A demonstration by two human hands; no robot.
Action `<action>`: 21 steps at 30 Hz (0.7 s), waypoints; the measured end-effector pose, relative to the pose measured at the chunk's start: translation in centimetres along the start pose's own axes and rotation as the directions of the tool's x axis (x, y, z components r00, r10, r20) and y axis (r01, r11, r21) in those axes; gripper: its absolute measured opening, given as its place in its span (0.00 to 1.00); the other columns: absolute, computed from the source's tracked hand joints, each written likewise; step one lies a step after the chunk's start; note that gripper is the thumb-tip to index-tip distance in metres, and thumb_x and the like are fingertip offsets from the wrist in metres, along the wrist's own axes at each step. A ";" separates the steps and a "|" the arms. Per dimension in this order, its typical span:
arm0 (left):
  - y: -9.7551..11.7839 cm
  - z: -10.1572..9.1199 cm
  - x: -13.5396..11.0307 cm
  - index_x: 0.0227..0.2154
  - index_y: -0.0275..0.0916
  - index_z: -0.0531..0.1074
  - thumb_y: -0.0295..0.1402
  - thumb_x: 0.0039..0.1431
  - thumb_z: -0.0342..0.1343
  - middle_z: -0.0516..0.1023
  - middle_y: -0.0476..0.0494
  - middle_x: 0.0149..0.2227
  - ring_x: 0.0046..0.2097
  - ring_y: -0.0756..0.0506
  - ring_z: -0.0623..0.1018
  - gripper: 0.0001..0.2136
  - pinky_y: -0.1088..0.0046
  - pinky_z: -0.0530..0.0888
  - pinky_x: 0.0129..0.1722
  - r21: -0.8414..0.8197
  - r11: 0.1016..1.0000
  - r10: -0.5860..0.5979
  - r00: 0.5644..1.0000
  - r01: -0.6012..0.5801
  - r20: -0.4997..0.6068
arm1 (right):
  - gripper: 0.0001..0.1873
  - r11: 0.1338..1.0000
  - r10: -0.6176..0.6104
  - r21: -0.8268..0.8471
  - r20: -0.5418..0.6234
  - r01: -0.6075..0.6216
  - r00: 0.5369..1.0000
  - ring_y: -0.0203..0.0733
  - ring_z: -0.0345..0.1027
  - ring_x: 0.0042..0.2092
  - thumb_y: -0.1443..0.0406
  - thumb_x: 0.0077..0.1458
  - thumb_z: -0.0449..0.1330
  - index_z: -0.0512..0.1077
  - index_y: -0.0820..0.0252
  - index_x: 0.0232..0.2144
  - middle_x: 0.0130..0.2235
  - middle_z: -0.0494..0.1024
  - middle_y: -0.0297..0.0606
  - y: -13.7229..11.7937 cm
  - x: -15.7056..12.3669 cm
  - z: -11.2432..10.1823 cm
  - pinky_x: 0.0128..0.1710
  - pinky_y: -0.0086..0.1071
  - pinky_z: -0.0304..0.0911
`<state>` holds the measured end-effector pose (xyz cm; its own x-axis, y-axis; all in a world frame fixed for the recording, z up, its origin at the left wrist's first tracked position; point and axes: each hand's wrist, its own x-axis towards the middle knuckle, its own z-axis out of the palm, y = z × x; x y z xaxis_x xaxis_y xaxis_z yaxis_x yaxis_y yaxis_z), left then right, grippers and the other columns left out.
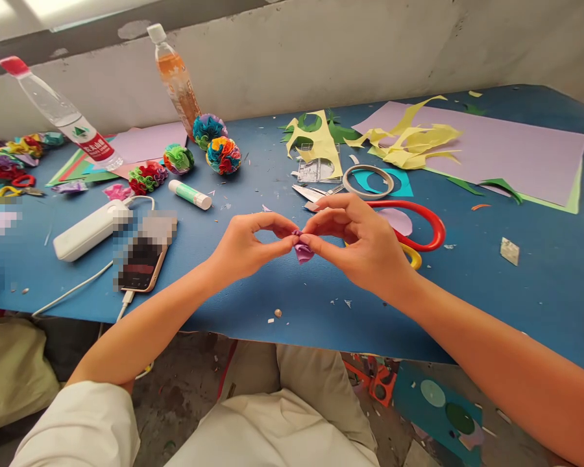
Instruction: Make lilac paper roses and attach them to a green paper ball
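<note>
My left hand (248, 243) and my right hand (357, 243) meet above the blue table (282, 292), near its front edge. Both pinch a small folded purple paper piece (302, 251) between thumb and fingertips. Just behind my right hand lie red-handled scissors (418, 224) and a roll of tape (368, 181). A glue stick (191, 194) lies to the left, behind my left hand.
Several multicoloured paper balls (222, 154) sit at the back by an orange-labelled bottle (175, 74). A phone (143, 256) and white power bank (90, 228) lie left. Lilac paper sheet (506, 152) and yellow scraps (409, 139) cover the right. A clear water bottle (63, 113) leans at far left.
</note>
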<state>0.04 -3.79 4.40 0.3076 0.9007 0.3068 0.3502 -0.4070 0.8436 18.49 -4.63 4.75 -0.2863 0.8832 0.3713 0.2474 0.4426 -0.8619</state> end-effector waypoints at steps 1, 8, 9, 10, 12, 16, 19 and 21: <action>0.0 0.0 0.0 0.29 0.35 0.78 0.34 0.51 0.61 0.82 0.46 0.29 0.32 0.50 0.78 0.07 0.77 0.73 0.33 0.001 1.000 0.000 1.000 0.000 -0.011 | 0.16 1.000 0.004 0.008 -0.007 -0.004 1.000 0.37 0.73 0.34 0.60 0.51 0.63 0.64 0.53 0.41 0.31 0.76 0.30 0.1 0.0 0.1 0.40 0.36 0.71; 0.2 -0.1 0.0 0.27 0.35 0.79 0.30 0.51 0.60 0.82 0.45 0.29 0.31 0.50 0.77 0.05 0.77 0.73 0.32 -0.007 0.999 0.032 0.999 -0.032 0.000 | 0.18 0.999 0.013 0.046 -0.007 -0.013 1.000 0.35 0.71 0.32 0.62 0.50 0.65 0.64 0.54 0.42 0.29 0.74 0.29 0.4 0.1 0.1 0.36 0.33 0.70; 0.2 -0.1 -0.1 0.27 0.35 0.79 0.30 0.51 0.60 0.82 0.45 0.29 0.31 0.50 0.78 0.05 0.77 0.73 0.32 -0.009 1.000 0.017 1.000 -0.017 0.005 | 0.18 0.999 0.017 0.042 -0.009 -0.016 1.000 0.35 0.71 0.32 0.61 0.50 0.65 0.64 0.54 0.42 0.30 0.74 0.29 0.4 0.1 0.0 0.36 0.33 0.70; 0.2 -0.1 -0.1 0.27 0.36 0.80 0.31 0.52 0.60 0.82 0.45 0.29 0.31 0.50 0.78 0.05 0.77 0.73 0.32 -0.006 1.000 0.000 1.000 0.000 0.008 | 0.17 0.999 0.015 0.034 -0.013 -0.014 1.000 0.36 0.71 0.32 0.60 0.49 0.65 0.65 0.54 0.41 0.30 0.74 0.30 0.3 0.2 -0.1 0.37 0.33 0.70; 0.2 -0.1 -0.1 0.27 0.36 0.80 0.32 0.52 0.60 0.82 0.45 0.28 0.30 0.49 0.78 0.06 0.77 0.73 0.30 0.019 1.000 -0.020 1.000 0.020 0.007 | 0.13 1.000 -0.008 0.005 -0.003 0.008 1.000 0.37 0.71 0.34 0.58 0.50 0.64 0.69 0.55 0.36 0.31 0.75 0.32 0.2 0.2 -0.3 0.38 0.34 0.70; 0.0 0.1 -0.2 0.26 0.37 0.80 0.33 0.51 0.60 0.82 0.47 0.26 0.27 0.51 0.77 0.06 0.78 0.71 0.27 0.078 0.997 0.022 1.000 -0.021 -0.018 | 0.10 0.995 -0.027 -0.094 0.143 0.040 0.989 0.37 0.70 0.34 0.56 0.54 0.60 0.73 0.56 0.29 0.32 0.75 0.34 -0.3 0.4 -0.7 0.36 0.33 0.68; -0.1 0.1 -0.2 0.28 0.37 0.80 0.32 0.53 0.59 0.82 0.47 0.27 0.29 0.51 0.77 0.06 0.79 0.70 0.27 0.110 0.994 0.032 0.999 -0.031 -0.006 | 0.11 0.985 0.024 -0.171 0.220 0.014 0.975 0.36 0.69 0.33 0.56 0.56 0.58 0.74 0.57 0.29 0.32 0.75 0.36 -0.4 0.6 -1.0 0.34 0.32 0.66; -0.1 0.1 -0.2 0.29 0.37 0.80 0.33 0.54 0.58 0.82 0.46 0.29 0.30 0.51 0.77 0.07 0.78 0.71 0.30 0.139 0.990 0.015 1.000 -0.017 0.015 | 0.12 0.980 0.077 -0.198 0.210 -0.035 0.975 0.35 0.68 0.31 0.56 0.56 0.58 0.73 0.58 0.29 0.32 0.75 0.36 -0.3 0.7 -1.1 0.31 0.30 0.64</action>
<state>0.02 -3.89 4.22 0.3256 0.8922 0.3129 0.4649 -0.4392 0.7687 19.24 -3.96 5.63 -0.4543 0.8625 0.2230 0.4357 0.4334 -0.7888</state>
